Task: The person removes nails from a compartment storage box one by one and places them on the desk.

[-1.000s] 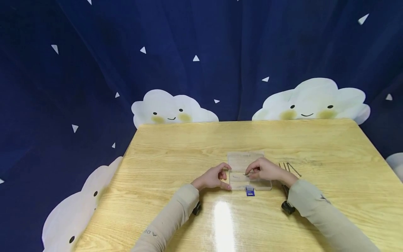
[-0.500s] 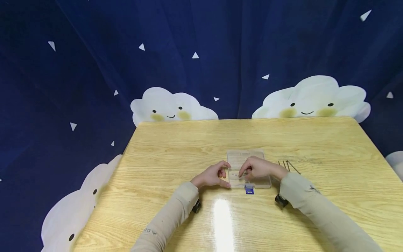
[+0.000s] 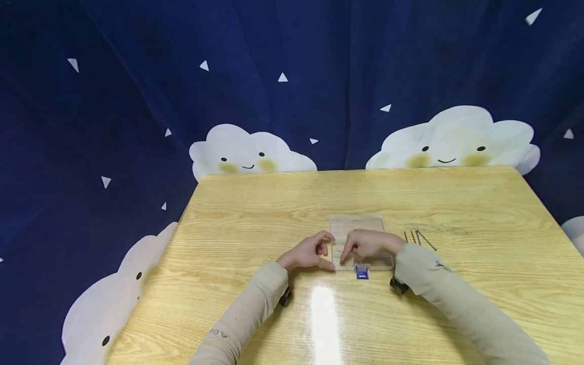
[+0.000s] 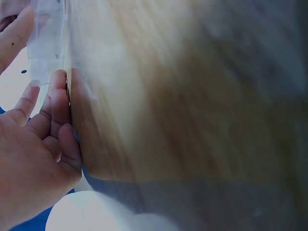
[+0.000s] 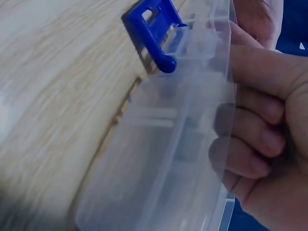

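A clear plastic box (image 3: 384, 263) with a blue latch (image 3: 362, 272) at its front lies on the table, its lid (image 3: 356, 223) folded back. My left hand (image 3: 309, 252) grips the box's left side, thumb at the front corner and index finger at the back. In the left wrist view, fingertips (image 4: 58, 79) lie along the box edge. My right hand (image 3: 367, 243) reaches into the left part of the box, index finger pointing down, the other fingers curled. Whether it pinches anything is hidden. A small thin piece (image 3: 339, 250) lies in that compartment.
Several long, thin dark rods, like nails (image 3: 426, 241), lie on the wooden table (image 3: 255, 213) right of the box, partly behind the right sleeve (image 3: 420, 266). A dark blue curtain (image 3: 292, 30) with clouds hangs behind the table.
My right hand has moved left and toward the box's front within the left compartment, its index finger now pointing down. The left hand keeps its hold on the box.
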### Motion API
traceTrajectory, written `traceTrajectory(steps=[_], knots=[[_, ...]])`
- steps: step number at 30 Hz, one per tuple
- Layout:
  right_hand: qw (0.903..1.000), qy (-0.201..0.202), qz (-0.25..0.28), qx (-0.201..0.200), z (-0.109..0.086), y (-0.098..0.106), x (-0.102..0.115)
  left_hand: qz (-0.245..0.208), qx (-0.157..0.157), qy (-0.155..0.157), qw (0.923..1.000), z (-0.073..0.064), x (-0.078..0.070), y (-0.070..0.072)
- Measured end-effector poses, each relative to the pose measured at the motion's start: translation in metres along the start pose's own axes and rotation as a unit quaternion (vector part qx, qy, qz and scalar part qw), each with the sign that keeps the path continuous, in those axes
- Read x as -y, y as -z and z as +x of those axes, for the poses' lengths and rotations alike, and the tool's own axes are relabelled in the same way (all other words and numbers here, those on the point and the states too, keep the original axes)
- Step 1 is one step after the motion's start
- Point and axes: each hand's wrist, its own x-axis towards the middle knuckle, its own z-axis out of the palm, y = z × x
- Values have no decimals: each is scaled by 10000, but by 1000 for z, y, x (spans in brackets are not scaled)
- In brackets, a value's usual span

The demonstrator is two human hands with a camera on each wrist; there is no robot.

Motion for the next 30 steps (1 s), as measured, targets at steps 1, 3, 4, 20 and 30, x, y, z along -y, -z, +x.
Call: traceTrajectory(steps=[1, 3, 4, 20, 30], knots=[[10000, -65, 13, 41, 1, 0, 1, 17, -10, -10, 10000, 0, 0, 0], [9997, -203, 42, 103, 2, 0, 2, 48, -40, -42, 10000, 0, 1, 0], [9995, -269, 70, 128, 3, 1, 3, 57, -43, -43, 10000, 0, 1, 0], [9981, -438, -387, 214, 3, -2, 12, 54, -35, -113, 9999, 1, 2, -1], [9963, -600, -511, 348, 6, -2, 11, 100, -8, -186, 9998, 2, 2, -1]])
